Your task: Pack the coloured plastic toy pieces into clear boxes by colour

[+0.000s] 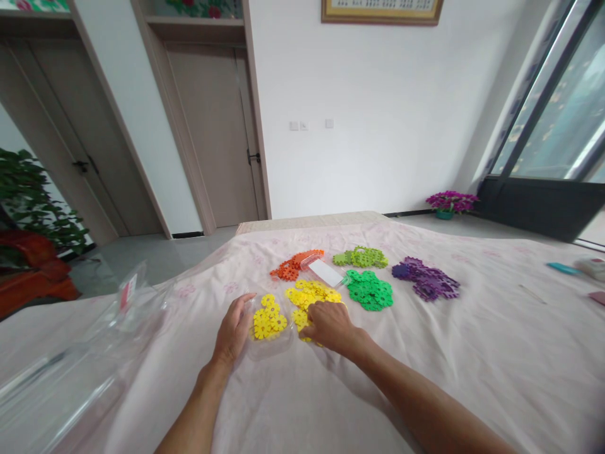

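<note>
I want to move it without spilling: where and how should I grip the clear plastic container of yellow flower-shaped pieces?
Probably grip the clear plastic container by its left rim, from the left, where the left hand rests. The yellow flower-shaped pieces lie loose inside, so keep it level; on its right, a yellow pile and the right hand crowd the approach.

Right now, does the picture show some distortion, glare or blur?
Head view: lens distortion slants the doors; head view: pale glare streaks the clear packaging; head view: the yellow pieces look fairly clear, while the whitish item at the right edge looks soft.
</note>
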`<move>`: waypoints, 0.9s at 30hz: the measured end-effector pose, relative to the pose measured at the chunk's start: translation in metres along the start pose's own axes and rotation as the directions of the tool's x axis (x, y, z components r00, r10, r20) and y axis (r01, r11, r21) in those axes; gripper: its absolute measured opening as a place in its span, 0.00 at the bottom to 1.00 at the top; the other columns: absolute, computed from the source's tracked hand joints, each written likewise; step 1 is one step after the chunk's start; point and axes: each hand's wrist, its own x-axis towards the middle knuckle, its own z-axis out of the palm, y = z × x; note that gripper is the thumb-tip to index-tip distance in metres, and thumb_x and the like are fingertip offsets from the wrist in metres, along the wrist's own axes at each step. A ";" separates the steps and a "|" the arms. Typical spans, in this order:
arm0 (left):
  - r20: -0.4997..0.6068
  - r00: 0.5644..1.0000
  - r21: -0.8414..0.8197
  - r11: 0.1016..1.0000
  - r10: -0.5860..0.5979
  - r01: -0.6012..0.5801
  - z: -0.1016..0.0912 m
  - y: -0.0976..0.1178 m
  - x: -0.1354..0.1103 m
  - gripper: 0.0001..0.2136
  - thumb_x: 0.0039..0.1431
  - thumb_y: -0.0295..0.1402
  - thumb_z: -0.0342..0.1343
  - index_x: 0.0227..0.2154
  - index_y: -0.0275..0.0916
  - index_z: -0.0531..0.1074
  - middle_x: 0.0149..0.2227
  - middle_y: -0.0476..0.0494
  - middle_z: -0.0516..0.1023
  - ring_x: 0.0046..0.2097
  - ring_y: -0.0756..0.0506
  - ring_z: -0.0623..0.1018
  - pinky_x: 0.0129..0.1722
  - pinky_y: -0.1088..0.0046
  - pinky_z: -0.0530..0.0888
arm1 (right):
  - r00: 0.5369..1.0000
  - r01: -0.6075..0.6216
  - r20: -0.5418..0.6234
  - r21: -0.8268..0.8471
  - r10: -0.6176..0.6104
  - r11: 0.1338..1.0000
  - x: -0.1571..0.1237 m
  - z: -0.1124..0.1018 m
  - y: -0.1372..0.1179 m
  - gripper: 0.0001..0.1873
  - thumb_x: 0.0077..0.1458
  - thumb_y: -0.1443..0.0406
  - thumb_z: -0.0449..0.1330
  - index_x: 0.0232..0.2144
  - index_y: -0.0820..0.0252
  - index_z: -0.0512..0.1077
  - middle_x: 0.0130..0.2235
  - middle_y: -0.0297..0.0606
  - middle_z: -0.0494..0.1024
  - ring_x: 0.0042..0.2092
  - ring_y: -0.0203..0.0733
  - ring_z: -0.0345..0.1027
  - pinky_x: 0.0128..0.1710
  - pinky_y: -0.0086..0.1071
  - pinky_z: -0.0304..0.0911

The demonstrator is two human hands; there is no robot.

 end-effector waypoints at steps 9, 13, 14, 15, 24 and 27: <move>0.016 1.000 0.039 0.999 0.002 -0.003 0.000 -0.004 0.003 0.19 0.59 0.37 0.47 0.51 0.41 0.69 0.57 0.41 0.71 0.59 0.41 0.70 0.60 0.59 0.64 | 0.999 -0.014 0.039 0.106 0.010 0.994 0.001 0.000 0.001 0.18 0.47 0.53 0.66 0.38 0.54 0.74 0.39 0.36 0.80 0.40 0.43 0.73 0.30 0.29 0.51; 0.024 1.000 0.018 1.000 -0.005 0.004 0.000 -0.004 0.002 0.19 0.59 0.37 0.47 0.52 0.41 0.69 0.58 0.40 0.70 0.59 0.41 0.70 0.60 0.59 0.64 | 0.998 -0.026 0.061 0.057 0.022 0.998 0.001 -0.003 0.001 0.19 0.49 0.51 0.64 0.38 0.55 0.75 0.39 0.40 0.81 0.41 0.46 0.73 0.32 0.30 0.53; 0.024 1.000 0.018 1.000 -0.003 0.002 0.000 -0.003 0.002 0.19 0.59 0.37 0.47 0.52 0.41 0.69 0.57 0.40 0.70 0.59 0.41 0.70 0.60 0.60 0.64 | 0.998 -0.024 0.065 0.041 0.022 0.999 0.000 -0.004 0.001 0.19 0.49 0.50 0.64 0.37 0.56 0.75 0.39 0.41 0.80 0.42 0.47 0.73 0.32 0.31 0.54; 0.023 1.000 0.019 1.000 0.002 -0.002 0.000 -0.003 0.002 0.19 0.59 0.37 0.48 0.52 0.41 0.69 0.57 0.40 0.71 0.59 0.41 0.70 0.60 0.60 0.63 | 0.998 -0.017 0.066 0.031 0.015 0.999 0.000 -0.004 0.001 0.19 0.49 0.50 0.64 0.36 0.56 0.75 0.39 0.41 0.80 0.42 0.48 0.73 0.33 0.31 0.55; 0.059 0.998 -0.004 1.000 0.019 -0.019 0.000 -0.004 0.002 0.19 0.59 0.37 0.48 0.52 0.41 0.69 0.57 0.40 0.70 0.58 0.40 0.71 0.59 0.60 0.64 | 1.000 0.020 -0.014 0.176 -0.018 0.984 0.001 0.003 0.006 0.17 0.43 0.53 0.68 0.33 0.55 0.73 0.33 0.34 0.78 0.34 0.40 0.69 0.27 0.29 0.46; 0.061 0.998 -0.002 1.000 0.022 -0.022 0.000 -0.003 0.001 0.19 0.59 0.37 0.48 0.52 0.41 0.69 0.57 0.40 0.70 0.58 0.41 0.71 0.60 0.60 0.64 | 0.994 -0.017 -0.098 0.313 0.050 0.950 0.005 0.001 0.009 0.12 0.45 0.58 0.67 0.30 0.56 0.71 0.29 0.31 0.75 0.30 0.36 0.65 0.26 0.29 0.44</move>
